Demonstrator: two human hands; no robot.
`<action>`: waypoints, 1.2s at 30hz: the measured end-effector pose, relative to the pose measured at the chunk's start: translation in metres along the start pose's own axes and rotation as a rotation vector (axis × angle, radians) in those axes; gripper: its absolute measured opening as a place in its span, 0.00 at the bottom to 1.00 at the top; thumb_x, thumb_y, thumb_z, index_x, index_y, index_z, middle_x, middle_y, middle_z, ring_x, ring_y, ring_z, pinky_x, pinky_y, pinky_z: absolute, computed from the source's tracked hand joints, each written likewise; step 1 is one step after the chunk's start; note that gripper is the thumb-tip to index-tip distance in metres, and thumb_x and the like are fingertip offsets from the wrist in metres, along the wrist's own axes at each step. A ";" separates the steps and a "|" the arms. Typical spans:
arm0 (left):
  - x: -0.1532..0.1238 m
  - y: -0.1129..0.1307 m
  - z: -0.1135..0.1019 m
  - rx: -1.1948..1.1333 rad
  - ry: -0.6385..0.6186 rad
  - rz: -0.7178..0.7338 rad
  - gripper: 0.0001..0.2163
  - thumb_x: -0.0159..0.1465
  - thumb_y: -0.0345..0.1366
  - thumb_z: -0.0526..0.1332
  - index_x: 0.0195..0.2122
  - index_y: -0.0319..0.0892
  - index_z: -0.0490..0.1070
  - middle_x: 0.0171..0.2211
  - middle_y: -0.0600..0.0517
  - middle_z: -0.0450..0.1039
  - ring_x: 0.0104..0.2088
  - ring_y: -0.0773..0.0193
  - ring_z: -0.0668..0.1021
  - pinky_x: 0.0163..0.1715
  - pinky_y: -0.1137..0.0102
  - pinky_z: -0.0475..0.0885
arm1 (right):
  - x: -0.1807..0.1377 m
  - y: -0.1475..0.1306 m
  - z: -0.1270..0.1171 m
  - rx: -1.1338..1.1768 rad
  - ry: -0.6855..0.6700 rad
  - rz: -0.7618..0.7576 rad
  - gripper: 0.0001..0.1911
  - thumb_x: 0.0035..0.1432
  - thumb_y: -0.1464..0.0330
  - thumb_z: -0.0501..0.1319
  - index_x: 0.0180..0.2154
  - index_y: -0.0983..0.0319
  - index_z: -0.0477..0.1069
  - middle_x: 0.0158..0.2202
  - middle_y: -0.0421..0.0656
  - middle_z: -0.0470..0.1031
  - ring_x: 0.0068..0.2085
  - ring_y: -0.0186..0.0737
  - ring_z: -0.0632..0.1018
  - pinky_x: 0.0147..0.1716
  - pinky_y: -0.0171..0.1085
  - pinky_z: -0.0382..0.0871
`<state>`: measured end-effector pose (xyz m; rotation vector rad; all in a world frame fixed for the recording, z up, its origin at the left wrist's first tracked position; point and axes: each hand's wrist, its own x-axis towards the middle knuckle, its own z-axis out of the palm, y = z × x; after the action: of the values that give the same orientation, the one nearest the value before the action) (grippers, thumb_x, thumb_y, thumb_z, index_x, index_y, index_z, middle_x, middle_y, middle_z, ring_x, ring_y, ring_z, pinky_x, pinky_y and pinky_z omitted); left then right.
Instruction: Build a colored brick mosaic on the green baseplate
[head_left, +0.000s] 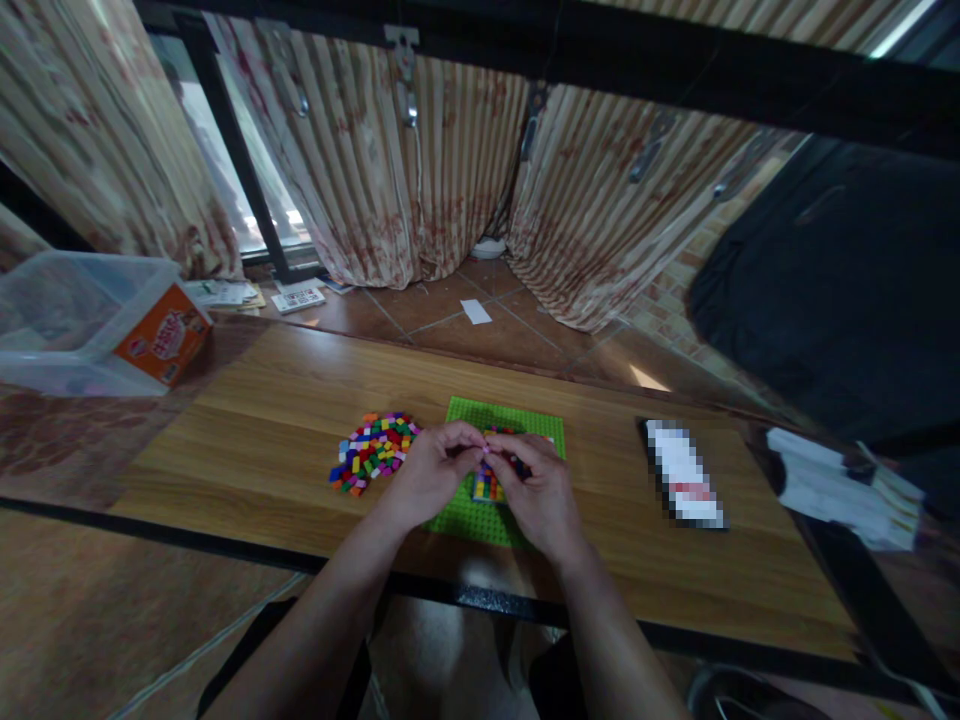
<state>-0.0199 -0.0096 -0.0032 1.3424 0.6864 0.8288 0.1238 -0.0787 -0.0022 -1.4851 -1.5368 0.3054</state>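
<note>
A green studded baseplate (517, 420) lies flat on the wooden table (270, 420), with a small patch of coloured bricks (487, 487) built on it. My left hand (431, 475) and my right hand (536, 495) meet over the plate, fingers curled and pinched together above the built patch. Something tiny and pinkish shows between the fingertips, too small to name. A loose pile of small coloured bricks (373, 450) lies just left of my left hand.
A clear plastic box (82, 320) with an orange carton stands at the table's far left. A phone-like flat object (682, 475) lies to the right, and white packets (840, 485) at the right edge. Curtains and tiled floor are beyond the table.
</note>
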 end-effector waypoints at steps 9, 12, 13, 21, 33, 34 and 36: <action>-0.002 0.007 0.001 0.071 -0.004 0.011 0.05 0.59 0.32 0.64 0.30 0.40 0.79 0.28 0.53 0.79 0.33 0.64 0.78 0.40 0.70 0.72 | -0.002 0.002 0.002 -0.062 -0.001 0.023 0.11 0.61 0.69 0.61 0.43 0.54 0.78 0.37 0.41 0.81 0.40 0.43 0.78 0.45 0.46 0.68; -0.003 0.008 0.002 0.066 -0.012 -0.008 0.05 0.59 0.33 0.64 0.31 0.40 0.80 0.30 0.52 0.80 0.34 0.63 0.79 0.40 0.69 0.72 | -0.002 0.000 0.000 -0.054 0.004 0.031 0.11 0.61 0.69 0.61 0.43 0.53 0.78 0.38 0.41 0.82 0.41 0.44 0.78 0.46 0.47 0.69; -0.003 0.008 0.002 0.061 -0.010 -0.016 0.05 0.59 0.33 0.64 0.32 0.40 0.79 0.31 0.51 0.80 0.34 0.63 0.79 0.40 0.69 0.73 | -0.002 0.000 -0.002 -0.045 0.008 0.035 0.11 0.61 0.68 0.60 0.43 0.53 0.79 0.38 0.41 0.82 0.41 0.44 0.79 0.46 0.47 0.69; -0.001 0.002 -0.002 0.143 0.064 -0.059 0.05 0.58 0.32 0.64 0.34 0.40 0.79 0.29 0.53 0.79 0.31 0.65 0.77 0.36 0.70 0.72 | 0.003 0.027 -0.031 -0.009 0.220 0.179 0.07 0.59 0.63 0.64 0.36 0.56 0.80 0.36 0.42 0.82 0.40 0.44 0.80 0.44 0.45 0.72; 0.000 0.001 -0.004 0.153 0.069 -0.097 0.06 0.57 0.35 0.66 0.35 0.41 0.79 0.31 0.52 0.80 0.31 0.64 0.77 0.35 0.70 0.72 | 0.005 0.034 -0.027 -0.109 0.198 0.182 0.06 0.58 0.65 0.64 0.32 0.54 0.81 0.43 0.45 0.76 0.49 0.48 0.74 0.51 0.50 0.66; 0.000 0.001 -0.004 0.160 0.068 -0.096 0.06 0.57 0.35 0.66 0.35 0.41 0.79 0.31 0.52 0.80 0.31 0.64 0.78 0.35 0.70 0.72 | 0.005 0.034 -0.027 -0.102 0.200 0.189 0.06 0.57 0.65 0.64 0.32 0.54 0.81 0.44 0.45 0.75 0.49 0.48 0.73 0.52 0.51 0.66; 0.000 0.000 -0.005 0.177 0.068 -0.093 0.06 0.57 0.35 0.65 0.35 0.41 0.79 0.30 0.52 0.80 0.31 0.63 0.78 0.35 0.70 0.72 | 0.004 0.035 -0.026 -0.076 0.197 0.204 0.05 0.57 0.65 0.65 0.32 0.53 0.81 0.45 0.45 0.74 0.50 0.48 0.73 0.53 0.51 0.65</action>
<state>-0.0241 -0.0070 -0.0032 1.4334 0.8860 0.7550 0.1667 -0.0776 -0.0121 -1.6842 -1.2557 0.2136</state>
